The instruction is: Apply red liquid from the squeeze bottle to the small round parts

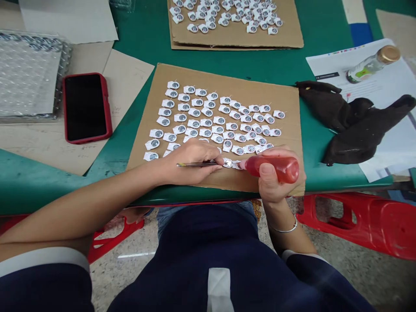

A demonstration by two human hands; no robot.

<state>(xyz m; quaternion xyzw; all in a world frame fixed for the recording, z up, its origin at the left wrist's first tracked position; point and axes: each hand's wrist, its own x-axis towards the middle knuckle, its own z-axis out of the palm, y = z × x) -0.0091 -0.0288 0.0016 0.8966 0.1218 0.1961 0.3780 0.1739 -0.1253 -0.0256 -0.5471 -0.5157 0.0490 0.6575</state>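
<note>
My left hand (pixel 191 162) is closed around slim metal tweezers (pixel 198 164), whose tips reach a small white piece with a round silver disc (pixel 228 163) near the front edge of a cardboard sheet (pixel 214 183). In my right hand (pixel 282 173) is a small squeeze bottle of red liquid (pixel 274 168), tilted sideways. Its nozzle (pixel 242 164) points left, close beside that same piece; whether it touches is too small to tell. Rows of similar white pieces with silver discs (pixel 194 112) cover the cardboard. My left hand hides some of them.
Another cardboard sheet (pixel 234 42) with many such pieces lies farther back. A red-cased phone (pixel 86 108) and a bubble-wrapped pack (pixel 29 78) are at left. Dark gloves (pixel 360 125) and a glass jar (pixel 372 65) lie at right. Red stools (pixel 364 221) stand below the table edge.
</note>
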